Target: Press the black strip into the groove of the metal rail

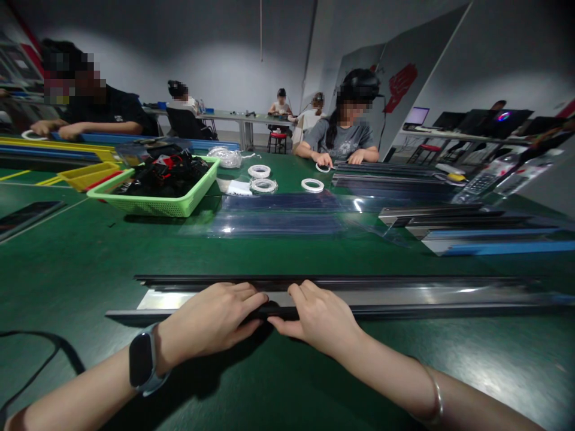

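A long black and silver metal rail (pixel 404 296) lies across the green table (pixel 81 251) in front of me. My left hand (pixel 211 320), with a dark smartwatch on its wrist, rests on the rail's near edge, fingers curled over it and thumb below. My right hand (pixel 317 317), a thin bangle on its wrist, grips the same near edge right beside the left, fingers on top and thumb pressing from the front. The two hands almost touch at the rail's middle.
A green basket (pixel 153 203) of black parts stands at the far left, yellow trays (pixel 87 175) beside it. White tape rolls (pixel 312 185) and clear plastic sleeves (pixel 278 221) lie mid-table. More rails (pixel 485 230) are stacked at the right. Other people sit at work across the table.
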`<state>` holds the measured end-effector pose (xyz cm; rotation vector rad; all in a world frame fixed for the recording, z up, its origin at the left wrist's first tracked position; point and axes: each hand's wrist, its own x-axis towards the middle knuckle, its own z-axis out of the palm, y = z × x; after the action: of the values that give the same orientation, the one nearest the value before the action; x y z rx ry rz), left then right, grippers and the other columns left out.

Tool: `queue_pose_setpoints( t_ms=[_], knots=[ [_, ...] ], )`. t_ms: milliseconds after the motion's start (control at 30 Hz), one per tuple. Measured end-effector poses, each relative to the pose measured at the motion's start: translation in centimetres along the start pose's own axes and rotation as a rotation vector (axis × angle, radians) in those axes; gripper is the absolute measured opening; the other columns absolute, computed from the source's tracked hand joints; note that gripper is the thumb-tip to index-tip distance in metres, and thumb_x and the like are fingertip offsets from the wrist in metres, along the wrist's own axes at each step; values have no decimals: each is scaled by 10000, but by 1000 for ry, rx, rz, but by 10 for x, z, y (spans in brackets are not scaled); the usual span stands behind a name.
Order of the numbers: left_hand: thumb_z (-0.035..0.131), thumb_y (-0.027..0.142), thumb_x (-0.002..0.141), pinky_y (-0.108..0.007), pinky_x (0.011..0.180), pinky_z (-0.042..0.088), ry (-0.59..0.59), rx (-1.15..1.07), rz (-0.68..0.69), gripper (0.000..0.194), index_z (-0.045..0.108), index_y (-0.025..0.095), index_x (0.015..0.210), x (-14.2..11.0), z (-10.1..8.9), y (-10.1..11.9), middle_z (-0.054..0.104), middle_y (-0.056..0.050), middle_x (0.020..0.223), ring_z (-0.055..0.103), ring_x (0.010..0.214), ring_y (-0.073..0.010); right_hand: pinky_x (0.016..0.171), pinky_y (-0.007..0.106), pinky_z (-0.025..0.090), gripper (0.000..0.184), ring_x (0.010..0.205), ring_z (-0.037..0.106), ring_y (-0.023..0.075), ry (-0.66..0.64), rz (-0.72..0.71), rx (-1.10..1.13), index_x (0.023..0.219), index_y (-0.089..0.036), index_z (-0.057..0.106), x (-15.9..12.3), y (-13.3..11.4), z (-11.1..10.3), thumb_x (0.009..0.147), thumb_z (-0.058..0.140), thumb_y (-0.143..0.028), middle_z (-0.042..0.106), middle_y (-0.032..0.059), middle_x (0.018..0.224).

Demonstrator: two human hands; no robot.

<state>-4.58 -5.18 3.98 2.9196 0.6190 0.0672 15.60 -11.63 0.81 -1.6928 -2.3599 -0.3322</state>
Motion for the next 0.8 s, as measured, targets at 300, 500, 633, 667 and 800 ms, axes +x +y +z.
queue_pose_setpoints(
  t_ms=[300, 500, 633, 667, 800],
  knots=[
    [420, 299, 913, -306, 776, 453, -10, -6, -2, 162, 532, 190, 955, -1, 0, 0, 602, -39, 915, 586, 863, -185, 577, 290, 392, 452, 695, 592, 213, -49, -8, 14, 841, -144, 567, 3, 0, -4, 812, 473, -585, 607, 65, 719],
    [399, 326, 931, -310, 753, 446, -18, -19, -18, 200, 551, 198, 906, -1, -1, -1, 612, -23, 906, 595, 850, -185, 621, 310, 412, 402, 716, 599, 222, -126, -56, 40, 842, -149, 573, 6, 0, -13, 828, 488, -542, 628, 63, 735],
    [408, 322, 927, -295, 771, 448, -26, -40, -23, 213, 569, 189, 888, 0, -3, -2, 621, -31, 897, 601, 857, -181, 617, 313, 416, 344, 728, 606, 229, -190, -79, 45, 825, -147, 584, 8, 1, -20, 835, 512, -484, 642, 71, 753],
    [409, 323, 926, -293, 778, 449, -33, -40, -28, 216, 573, 188, 891, -1, -5, -2, 625, -34, 900, 603, 862, -181, 623, 314, 417, 335, 738, 609, 231, -203, -89, 52, 829, -146, 587, 9, 2, -22, 838, 513, -472, 646, 74, 762],
    [408, 351, 920, -266, 755, 456, -65, -4, -66, 246, 597, 194, 916, -7, -12, -5, 646, -37, 895, 621, 821, -170, 647, 303, 425, 341, 753, 617, 217, -259, -133, 157, 850, -152, 604, 11, 8, -28, 851, 491, -474, 659, 70, 799]
  ],
)
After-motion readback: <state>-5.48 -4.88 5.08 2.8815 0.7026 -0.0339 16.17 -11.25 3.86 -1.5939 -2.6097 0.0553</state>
